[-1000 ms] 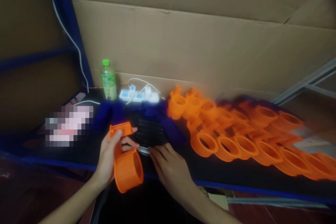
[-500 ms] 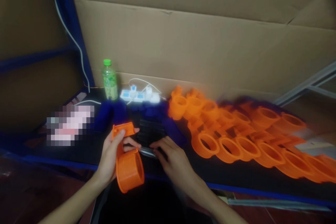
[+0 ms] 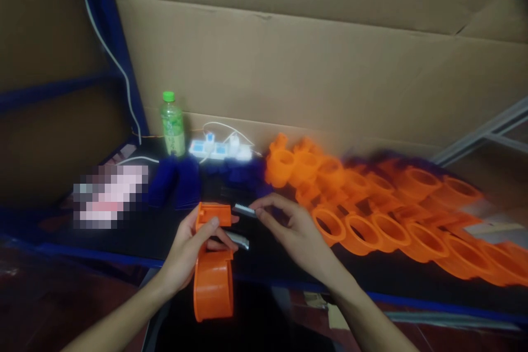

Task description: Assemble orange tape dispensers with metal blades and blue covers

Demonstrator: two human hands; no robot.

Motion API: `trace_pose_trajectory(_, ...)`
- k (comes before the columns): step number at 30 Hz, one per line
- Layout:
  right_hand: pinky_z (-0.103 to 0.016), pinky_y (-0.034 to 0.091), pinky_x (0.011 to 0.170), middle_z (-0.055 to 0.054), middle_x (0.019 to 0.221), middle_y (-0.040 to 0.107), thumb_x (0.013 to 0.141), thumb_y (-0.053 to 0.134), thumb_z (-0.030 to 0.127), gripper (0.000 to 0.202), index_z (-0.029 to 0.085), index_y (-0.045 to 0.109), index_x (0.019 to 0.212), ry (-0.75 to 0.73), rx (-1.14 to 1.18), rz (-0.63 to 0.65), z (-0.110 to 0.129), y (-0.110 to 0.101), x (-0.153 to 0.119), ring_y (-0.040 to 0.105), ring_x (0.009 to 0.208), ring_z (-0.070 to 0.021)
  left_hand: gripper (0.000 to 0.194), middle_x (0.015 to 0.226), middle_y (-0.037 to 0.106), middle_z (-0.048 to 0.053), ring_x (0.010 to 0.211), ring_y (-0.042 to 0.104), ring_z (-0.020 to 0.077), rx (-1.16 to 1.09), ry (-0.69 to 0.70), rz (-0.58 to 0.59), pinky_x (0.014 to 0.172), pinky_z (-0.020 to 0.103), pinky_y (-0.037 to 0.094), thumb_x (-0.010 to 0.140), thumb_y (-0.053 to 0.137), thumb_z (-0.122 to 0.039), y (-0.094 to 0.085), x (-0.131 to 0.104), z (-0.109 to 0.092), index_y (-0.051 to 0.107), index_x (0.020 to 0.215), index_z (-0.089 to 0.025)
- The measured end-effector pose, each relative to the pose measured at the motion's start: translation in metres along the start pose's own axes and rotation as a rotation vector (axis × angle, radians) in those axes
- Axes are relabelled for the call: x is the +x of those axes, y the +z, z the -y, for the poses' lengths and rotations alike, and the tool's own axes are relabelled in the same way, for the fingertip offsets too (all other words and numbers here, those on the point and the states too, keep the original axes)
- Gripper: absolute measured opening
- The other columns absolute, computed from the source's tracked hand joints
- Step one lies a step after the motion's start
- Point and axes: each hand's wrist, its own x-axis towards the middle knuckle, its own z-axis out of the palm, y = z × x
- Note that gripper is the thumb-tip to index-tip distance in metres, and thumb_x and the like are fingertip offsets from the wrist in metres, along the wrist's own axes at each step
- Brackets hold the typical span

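Orange holder: it is in my left hand (image 3: 185,250), fingers clamped round the body of the holder (image 3: 214,286), its ring end hanging below.
Toothed strip: my right fingertips (image 3: 259,211) pinch one end of the strip (image 3: 245,210) – teeth up, just beside the holder's upper end, apart from it.
Silvery piece: it juts out by my left fingers (image 3: 239,240); whether they grip it, I cannot tell.
Step in hand: presenting strip to holder, I judge.
Next move: calls for a steady left hand, careful alignment – and skin clear of the teeth.
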Motion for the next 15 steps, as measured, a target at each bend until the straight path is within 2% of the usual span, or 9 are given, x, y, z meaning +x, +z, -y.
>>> trace_pose_trajectory(3,-0.022,0.040,0.056,-0.002,0.077,0.064,0.094,0.062,0.036,0.022,0.018,0.072,0.102,0.055,0.030,0.019,0.000,-0.002,-0.001,0.053,0.065,-0.0116,0.040,0.094,0.078,0.017,0.066,0.074,0.0220,0.013,0.006,0.003,0.061,0.030,0.059,0.091,0.067,-0.043,0.000,0.002,0.000,0.066,0.115,-0.010)
trace_pose_trajectory(6,-0.021,0.035,0.047,0.000,0.071,0.060,0.093,0.062,0.040,0.026,0.016,0.071,0.101,0.100,0.083,0.071,0.000,-0.004,0.000,0.045,0.054,-0.0084,0.039,0.099,0.077,0.018,0.068,0.075,0.0227,0.032,0.008,0.011,0.062,0.031,0.060,0.090,0.068,-0.043,-0.001,0.003,0.001,0.067,0.113,-0.012)
trace_pose_trajectory(11,-0.020,0.035,0.046,0.000,0.077,0.063,0.093,0.062,0.040,0.026,0.016,0.070,0.100,0.124,0.112,0.123,0.007,-0.006,0.000,0.045,0.052,-0.0068,0.036,0.116,0.074,0.019,0.070,0.076,0.0231,0.021,0.023,0.019,0.062,0.032,0.060,0.090,0.067,-0.043,-0.002,0.005,0.004,0.066,0.113,-0.015)
trace_pose_trajectory(15,-0.021,0.036,0.048,-0.002,0.082,0.066,0.094,0.062,0.039,0.026,0.016,0.070,0.103,0.120,0.119,0.157,0.012,-0.008,-0.001,0.047,0.055,-0.0074,0.038,0.111,0.075,0.019,0.069,0.075,0.0233,0.026,0.019,0.029,0.061,0.032,0.060,0.091,0.066,-0.045,-0.003,0.006,0.005,0.066,0.113,-0.014)
